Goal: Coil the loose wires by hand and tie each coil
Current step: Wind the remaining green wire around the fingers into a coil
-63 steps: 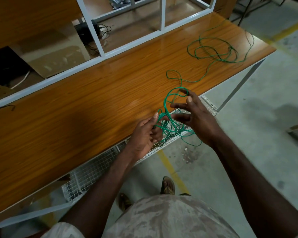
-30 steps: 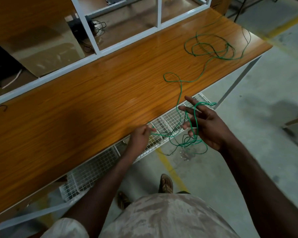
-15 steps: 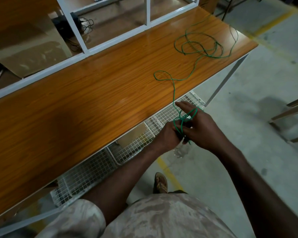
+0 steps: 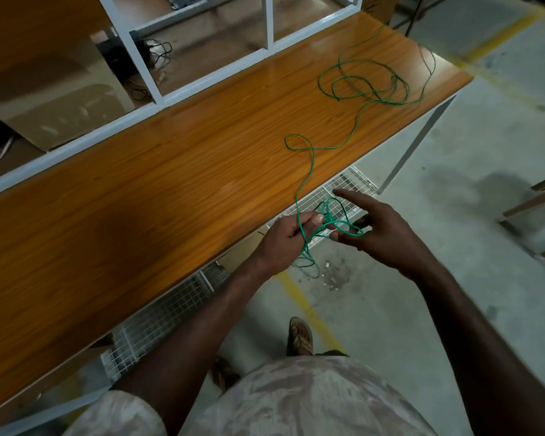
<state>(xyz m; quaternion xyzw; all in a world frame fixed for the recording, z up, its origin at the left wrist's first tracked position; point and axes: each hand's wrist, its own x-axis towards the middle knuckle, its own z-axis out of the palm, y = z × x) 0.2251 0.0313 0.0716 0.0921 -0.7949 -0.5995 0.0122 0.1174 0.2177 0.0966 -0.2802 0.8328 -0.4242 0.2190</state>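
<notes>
The long wooden tabletop [image 4: 139, 190] carries most of the green wire [image 4: 356, 121]. A messy pile of loops lies near the far right end. From there one thin line runs across the wood, makes a small curl, and drops over the front edge to the hands.

The left hand [image 4: 285, 239] is closed around a bunch of wire loops, with the thumb pressing on top. Some loops hang down below it. The right hand [image 4: 381, 228] has its pointing finger straight out, and a loop goes around its fingers, so it looks like it is holding the wire too.

Things could go wrong here. If the wire is pulled too fast, the far pile may tighten into a knot, because its loops cross each other. The small curl may also catch on the tabletop edge. The loops in the left hand are not the same size and not tied yet, so if the grip goes loose they could spring open or fall to the floor.
</notes>
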